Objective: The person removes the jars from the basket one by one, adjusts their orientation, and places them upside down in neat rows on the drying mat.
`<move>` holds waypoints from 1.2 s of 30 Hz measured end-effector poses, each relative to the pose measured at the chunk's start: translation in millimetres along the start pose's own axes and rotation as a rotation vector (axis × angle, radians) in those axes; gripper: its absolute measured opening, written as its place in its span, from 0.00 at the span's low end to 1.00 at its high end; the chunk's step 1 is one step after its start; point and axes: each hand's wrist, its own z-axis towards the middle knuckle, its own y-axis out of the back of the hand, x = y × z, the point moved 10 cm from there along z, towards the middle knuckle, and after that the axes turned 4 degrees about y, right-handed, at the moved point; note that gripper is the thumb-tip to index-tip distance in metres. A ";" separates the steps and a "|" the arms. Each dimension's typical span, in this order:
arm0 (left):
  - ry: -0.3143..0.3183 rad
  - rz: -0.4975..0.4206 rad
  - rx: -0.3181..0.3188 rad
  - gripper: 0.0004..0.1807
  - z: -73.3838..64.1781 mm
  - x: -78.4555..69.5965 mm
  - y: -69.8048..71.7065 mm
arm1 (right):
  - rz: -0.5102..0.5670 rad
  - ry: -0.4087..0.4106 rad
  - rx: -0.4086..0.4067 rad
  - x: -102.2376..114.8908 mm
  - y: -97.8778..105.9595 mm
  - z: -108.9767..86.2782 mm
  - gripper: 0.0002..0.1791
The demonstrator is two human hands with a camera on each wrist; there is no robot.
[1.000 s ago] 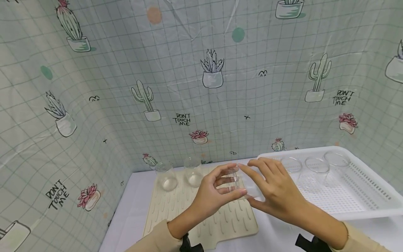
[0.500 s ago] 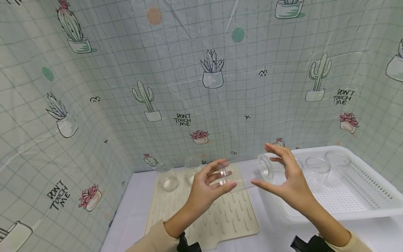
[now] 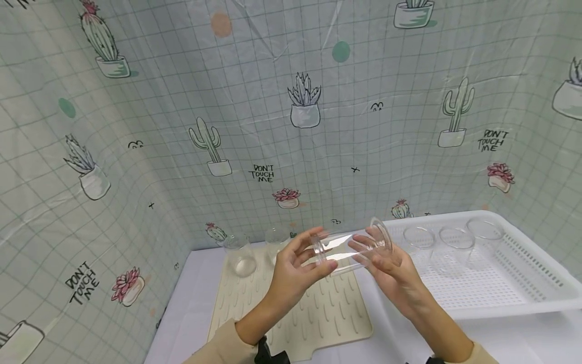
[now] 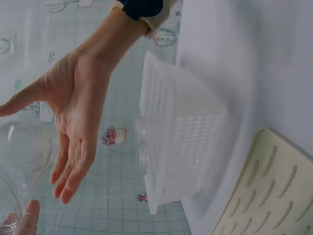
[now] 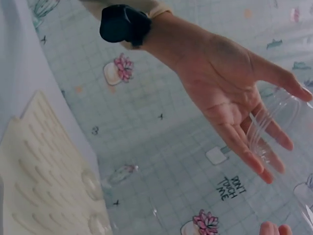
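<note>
A clear drinking glass (image 3: 341, 247) lies sideways in the air over the mat, its flared rim to the right. My left hand (image 3: 293, 268) grips it near the narrower end; in the right wrist view the thumb and fingers of that left hand (image 5: 220, 83) span the glass's ringed end (image 5: 274, 122). At the rim end is my right hand (image 3: 400, 278), its fingers showing through the clear wall. In the left wrist view the right hand (image 4: 78, 107) has its palm turned up and fingers straight, beside the glass (image 4: 24, 147).
Two clear glasses (image 3: 243, 263) stand at the back of the cream ridged mat (image 3: 318, 323). To the right is a white perforated basket (image 3: 545, 303) with three upright glasses (image 3: 456, 238). A cactus-print curtain (image 3: 354, 136) hangs behind the table.
My right hand drew away to the right from the glass, then turned palm up and came back to its rim end. The left hand kept its grip, shifting slightly left.
</note>
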 end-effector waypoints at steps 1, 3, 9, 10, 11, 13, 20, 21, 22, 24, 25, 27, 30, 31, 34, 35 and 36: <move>-0.002 0.000 0.000 0.34 -0.2 0.1 0.0 | 0.030 -0.003 0.006 -3.0 -2.1 -0.3 0.33; -0.007 -0.004 0.003 0.35 -0.4 0.1 -0.2 | 0.086 -0.011 0.005 -8.1 -5.7 -0.7 0.29; -0.025 -0.015 0.004 0.35 -0.2 0.5 -0.3 | 0.175 -0.047 -0.074 -18.2 -12.8 -1.2 0.24; -0.026 -0.018 0.005 0.35 -0.1 0.7 -0.3 | 0.179 -0.050 -0.089 -19.0 -13.6 -1.3 0.25; -0.026 -0.021 0.006 0.35 -0.1 0.7 -0.5 | 0.180 -0.055 -0.106 -19.7 -14.1 -1.4 0.25; -0.026 -0.027 0.008 0.36 0.2 1.8 -0.7 | 0.177 -0.058 -0.134 -20.3 -14.7 -1.6 0.27; -0.028 -0.031 0.017 0.36 1.2 4.8 -1.6 | 0.170 -0.056 -0.184 -19.6 -14.7 -1.5 0.28; -0.029 -0.029 0.020 0.36 1.2 5.2 -1.5 | 0.175 -0.056 -0.188 -20.0 -14.3 -1.5 0.28; -0.027 -0.024 0.021 0.36 1.0 5.9 -1.0 | 0.181 -0.056 -0.188 -20.6 -14.2 -1.2 0.29; -0.031 -0.009 0.027 0.37 0.0 6.5 0.7 | 0.203 -0.051 -0.184 -22.2 -14.3 -0.2 0.30; -0.030 0.004 0.028 0.37 -0.7 6.9 2.2 | 0.216 -0.043 -0.173 -22.9 -14.7 0.7 0.28; -0.031 0.044 0.025 0.37 -2.3 8.0 5.9 | 0.224 -0.037 -0.155 -24.3 -15.0 2.5 0.26; -0.032 0.112 0.019 0.39 -5.2 9.3 12.5 | 0.209 -0.031 -0.129 -25.6 -14.5 5.7 0.23; -0.028 0.138 0.013 0.40 -5.9 10.3 15.0 | 0.197 -0.033 -0.127 -25.8 -13.6 6.4 0.23; -0.018 0.205 -0.008 0.41 -8.3 13.6 23.4 | 0.161 -0.041 -0.125 -26.1 -10.3 8.8 0.25; -0.010 0.226 -0.020 0.41 -9.5 15.1 27.0 | 0.156 -0.043 -0.130 -26.4 -8.9 9.6 0.25; -0.004 0.245 -0.032 0.41 -10.7 16.6 30.8 | 0.148 -0.043 -0.136 -26.7 -7.4 10.5 0.25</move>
